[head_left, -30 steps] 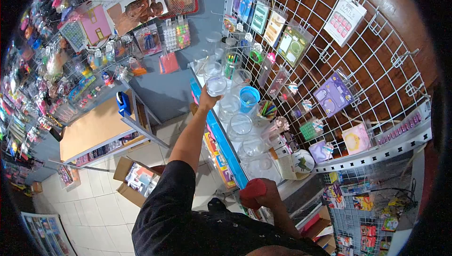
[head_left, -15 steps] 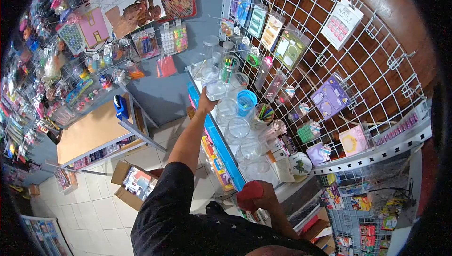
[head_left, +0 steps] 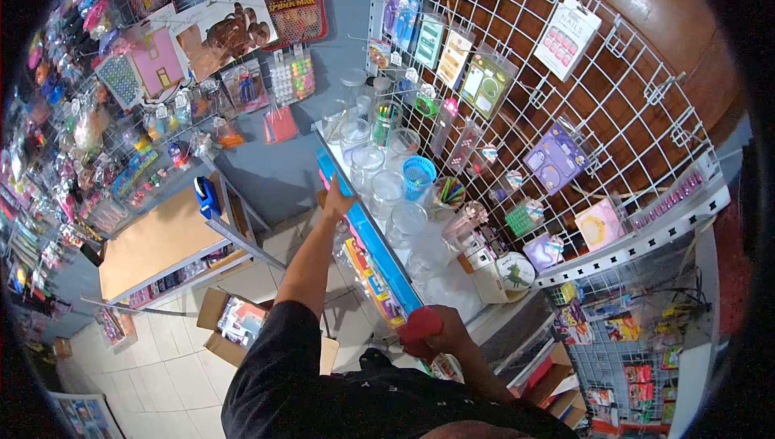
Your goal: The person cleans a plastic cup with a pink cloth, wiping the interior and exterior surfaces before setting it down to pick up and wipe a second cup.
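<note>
My left hand [head_left: 336, 201] is at the blue front edge [head_left: 367, 229] of the white shelf, fingers apart and holding nothing. Just beyond it stands a clear round jar [head_left: 367, 161], in a row with other clear containers, among them a jar [head_left: 387, 189] and another [head_left: 406, 221]. My right hand [head_left: 454, 332] is closed around a folded red cloth [head_left: 421, 324] near the shelf's close end. A blue perforated basket [head_left: 419, 174] and a clear cup of green pens [head_left: 386, 120] stand behind the jars.
A white wire grid [head_left: 622, 116] with hanging packets rises behind the shelf. To the left are a low table [head_left: 153, 233] with a blue tape dispenser [head_left: 207, 197] and an open cardboard box [head_left: 214, 310] on the floor. Small goods hang on the left wall.
My left hand has let go of a clear jar, which now stands on the shelf, and has drawn back to the front edge. My right hand still holds the red cloth.
</note>
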A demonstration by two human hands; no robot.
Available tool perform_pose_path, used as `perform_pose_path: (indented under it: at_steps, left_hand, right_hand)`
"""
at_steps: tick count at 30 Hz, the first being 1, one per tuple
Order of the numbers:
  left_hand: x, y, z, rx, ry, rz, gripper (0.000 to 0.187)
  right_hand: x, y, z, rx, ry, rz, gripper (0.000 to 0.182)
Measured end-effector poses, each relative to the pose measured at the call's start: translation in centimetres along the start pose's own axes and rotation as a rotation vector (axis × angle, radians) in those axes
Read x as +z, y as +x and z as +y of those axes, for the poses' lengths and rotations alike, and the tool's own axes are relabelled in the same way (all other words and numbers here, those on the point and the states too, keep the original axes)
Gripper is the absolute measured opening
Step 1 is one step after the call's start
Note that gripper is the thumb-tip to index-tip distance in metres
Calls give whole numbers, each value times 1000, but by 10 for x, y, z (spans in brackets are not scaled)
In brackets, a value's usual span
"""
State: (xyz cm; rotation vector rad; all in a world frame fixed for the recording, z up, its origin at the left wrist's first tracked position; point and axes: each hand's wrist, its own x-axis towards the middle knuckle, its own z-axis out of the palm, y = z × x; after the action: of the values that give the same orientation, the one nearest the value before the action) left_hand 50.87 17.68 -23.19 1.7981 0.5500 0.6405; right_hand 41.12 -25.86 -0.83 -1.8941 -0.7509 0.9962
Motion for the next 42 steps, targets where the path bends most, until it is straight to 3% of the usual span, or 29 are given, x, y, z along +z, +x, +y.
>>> perform_pose_path:
  at_steps: [2,4,5,7,9,10,12,13,14,16,17,18,21,23,26,29,32,35,42]
  left_hand:
    - [-6,-28,-23,14,-447,-101,94]
    - [-18,-87,37,42,-417,-76,84]
    - [-23,-112,39,-43,-461,-93,84]
    - [-26,-158,-17,71,-206,-175,89]
    - [-32,-216,-60,-95,-283,-157,97]
    - [-42,-255,-43,-473,-650,-65,100]
    - [-76,-306,-20,-690,-658,-161,103]
    - [-77,-334,-52,-664,-719,-70,95]
    - [-90,-359,-59,-575,-616,-130,89]
    - [-110,-392,-37,-567,-494,-186,81]
    - [-127,-411,6,-644,-468,-181,78]
    - [-140,-419,34,-714,-439,-173,74]
    - [-164,-450,30,-653,-616,-136,76]
    - [-178,-455,53,-551,-568,-130,62]
    - [-187,-450,86,-483,-667,-26,40]
    - [-197,-442,122,-333,-796,-57,50]
    - [-207,-436,129,-135,-785,-262,64]
    - [-209,-433,137,-111,-618,-364,75]
    - [-202,-438,149,-273,-618,-404,45]
  right_hand:
    - [8,1,-8,87,55,-36,36]
    - [18,4,-6,-7,64,-49,35]
    - [24,6,-4,-77,60,-52,35]
    - [37,16,7,-314,17,-32,34]
    - [49,17,-10,-304,50,-75,35]
    - [55,18,-18,-293,70,-96,35]
    - [71,26,-17,-400,-58,-67,38]
    - [80,31,-16,-449,-125,-52,40]
    - [87,35,-17,-425,-218,-63,43]
    - [103,34,-38,-405,-233,-96,44]
    - [113,33,-47,-396,-241,-112,44]
    - [124,33,-52,-437,-213,-96,44]
    - [156,35,-62,-486,-163,-125,45]
    - [173,37,-66,-395,-167,-234,49]
    - [200,35,-63,-478,-176,-152,54]
    - [214,25,-62,-505,-214,-93,56]
    - [234,27,-39,-593,-239,-9,59]
    - [243,21,-32,-593,-177,-3,60]
    - [238,6,-26,-452,-137,5,58]
